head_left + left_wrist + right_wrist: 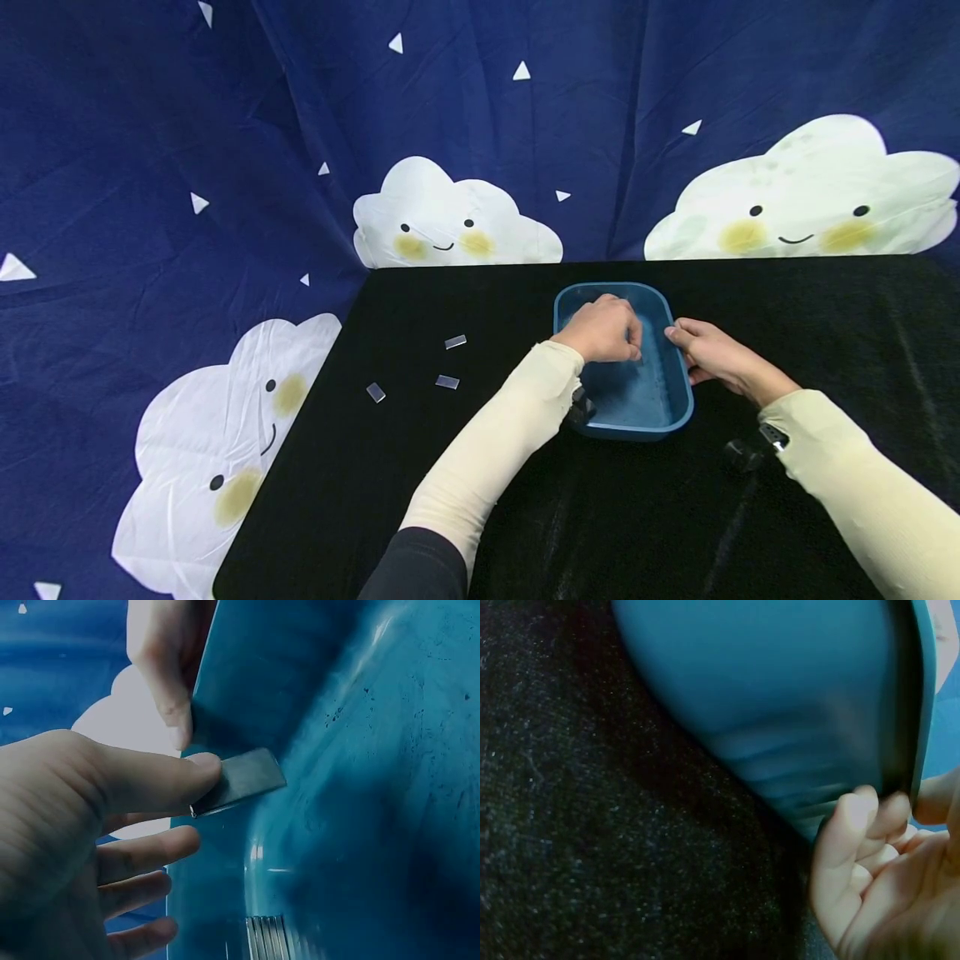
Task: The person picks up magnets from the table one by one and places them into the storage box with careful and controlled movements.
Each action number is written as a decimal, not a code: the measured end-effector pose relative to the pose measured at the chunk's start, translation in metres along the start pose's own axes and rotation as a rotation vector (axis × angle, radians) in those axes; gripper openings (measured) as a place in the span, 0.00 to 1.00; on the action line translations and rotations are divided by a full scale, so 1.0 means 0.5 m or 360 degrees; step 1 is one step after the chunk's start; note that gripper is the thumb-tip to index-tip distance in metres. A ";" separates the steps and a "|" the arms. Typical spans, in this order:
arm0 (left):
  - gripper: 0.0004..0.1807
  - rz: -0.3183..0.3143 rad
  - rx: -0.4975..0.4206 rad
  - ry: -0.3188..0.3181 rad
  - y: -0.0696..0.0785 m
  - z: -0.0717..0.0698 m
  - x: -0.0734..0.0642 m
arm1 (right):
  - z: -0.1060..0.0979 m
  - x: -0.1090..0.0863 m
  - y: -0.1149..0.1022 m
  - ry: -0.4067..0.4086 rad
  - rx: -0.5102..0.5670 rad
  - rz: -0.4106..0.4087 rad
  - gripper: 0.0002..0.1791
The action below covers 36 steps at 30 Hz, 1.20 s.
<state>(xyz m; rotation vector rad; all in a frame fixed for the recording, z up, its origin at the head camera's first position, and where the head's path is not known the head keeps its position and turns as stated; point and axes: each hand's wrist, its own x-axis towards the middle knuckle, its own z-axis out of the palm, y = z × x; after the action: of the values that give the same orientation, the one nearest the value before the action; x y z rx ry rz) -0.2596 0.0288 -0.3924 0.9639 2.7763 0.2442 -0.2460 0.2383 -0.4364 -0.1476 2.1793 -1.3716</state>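
Note:
My left hand (603,329) is inside a blue plastic bin (637,432). In the left wrist view, its thumb and forefinger pinch a small, thin, grey rectangular plate (251,778) by one end, while the other fingers are spread loosely. Below the plate, a row of several thin plates (267,937) stands against the bin's wall. My right hand (716,357) grips the bin's right rim, thumb on top and fingers along the outer side. The right wrist view shows those curled fingers (844,825) against the outer wall.
Three small shiny rectangular plates, the upper (455,342), the middle (447,382) and the left one (376,392), lie on the black cloth-covered table (315,467). A dark blue curtain (465,92) with cloud prints hangs behind the table and along its left side.

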 end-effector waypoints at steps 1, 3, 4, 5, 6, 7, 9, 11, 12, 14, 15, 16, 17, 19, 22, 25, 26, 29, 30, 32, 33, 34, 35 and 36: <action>0.05 0.0008 0.0000 -0.0020 0.000 0.000 0.000 | 0.000 0.000 0.000 -0.0001 0.0000 -0.0002 0.19; 0.05 0.0027 -0.0001 -0.0055 0.000 0.000 0.000 | 0.000 0.000 -0.001 -0.0004 0.0001 -0.0006 0.18; 0.06 0.0031 -0.0003 -0.0071 -0.001 -0.001 -0.001 | 0.000 0.001 -0.001 -0.0004 0.0000 -0.0008 0.18; 0.06 0.0033 -0.0009 -0.0083 -0.002 -0.002 -0.001 | 0.000 0.001 -0.001 -0.0004 -0.0002 -0.0010 0.18; 0.06 0.0031 -0.0007 -0.0090 -0.003 -0.003 -0.002 | 0.000 0.002 -0.001 -0.0005 -0.0002 -0.0010 0.18; 0.07 0.0030 -0.0011 -0.0089 -0.004 -0.004 -0.003 | 0.000 0.003 -0.001 -0.0004 -0.0004 -0.0011 0.18; 0.07 0.0024 -0.0012 -0.0069 -0.007 -0.006 -0.005 | -0.001 0.004 -0.001 -0.0001 -0.0006 -0.0008 0.18; 0.07 0.0012 -0.0017 -0.0043 -0.011 -0.008 -0.006 | -0.001 0.005 -0.002 0.0004 -0.0009 -0.0005 0.18; 0.07 0.0006 -0.0020 -0.0030 -0.012 -0.010 -0.007 | -0.001 0.005 -0.002 0.0006 -0.0009 -0.0003 0.18; 0.08 -0.0002 -0.0042 -0.0011 -0.015 -0.011 -0.008 | -0.001 0.005 -0.002 0.0011 -0.0011 0.0000 0.18; 0.08 -0.0004 -0.0054 -0.0005 -0.016 -0.012 -0.009 | -0.002 0.005 -0.002 0.0013 -0.0012 0.0000 0.19; 0.08 -0.0006 -0.0068 -0.0001 -0.018 -0.012 -0.010 | -0.002 0.005 -0.001 0.0014 -0.0011 -0.0002 0.19; 0.08 -0.0010 -0.0086 0.0000 -0.019 -0.012 -0.011 | -0.002 0.005 -0.001 0.0013 -0.0010 -0.0004 0.19; 0.09 -0.0014 -0.0119 -0.0002 -0.021 -0.013 -0.012 | -0.002 0.005 0.000 0.0012 -0.0011 -0.0006 0.19; 0.09 -0.0022 -0.0154 -0.0010 -0.024 -0.014 -0.015 | -0.001 0.006 0.002 0.0008 -0.0013 -0.0008 0.18; 0.09 -0.0020 -0.0181 0.0001 -0.028 -0.017 -0.020 | -0.001 0.007 0.004 0.0011 -0.0019 -0.0007 0.18; 0.09 -0.0021 -0.0184 0.0008 -0.031 -0.019 -0.022 | 0.000 0.007 0.004 0.0012 -0.0020 -0.0006 0.18; 0.09 -0.0041 -0.0159 0.0037 -0.038 -0.026 -0.031 | 0.000 0.007 0.003 0.0018 -0.0017 -0.0002 0.18; 0.09 -0.0054 -0.0153 0.0043 -0.041 -0.028 -0.034 | 0.001 0.007 0.003 0.0020 -0.0015 -0.0001 0.17; 0.10 -0.0075 -0.0133 0.0053 -0.047 -0.031 -0.040 | 0.002 0.006 0.002 0.0025 -0.0013 0.0001 0.17; 0.10 -0.0084 -0.0121 0.0052 -0.049 -0.033 -0.043 | 0.002 0.006 0.002 0.0026 -0.0011 0.0001 0.17; 0.10 -0.0087 -0.0117 0.0054 -0.052 -0.034 -0.044 | 0.003 0.005 0.002 0.0028 -0.0010 0.0002 0.17; 0.10 -0.0093 -0.0120 0.0054 -0.054 -0.036 -0.046 | 0.003 0.005 0.002 0.0030 -0.0009 0.0001 0.17; 0.10 -0.0099 -0.0126 0.0054 -0.056 -0.037 -0.048 | 0.004 0.005 0.002 0.0031 -0.0010 0.0001 0.17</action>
<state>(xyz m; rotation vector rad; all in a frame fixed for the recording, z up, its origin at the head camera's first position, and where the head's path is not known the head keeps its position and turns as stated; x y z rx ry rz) -0.2622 -0.0097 -0.3774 0.8608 2.7983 0.3615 -0.2467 0.2365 -0.4389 -0.1365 2.1999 -1.3717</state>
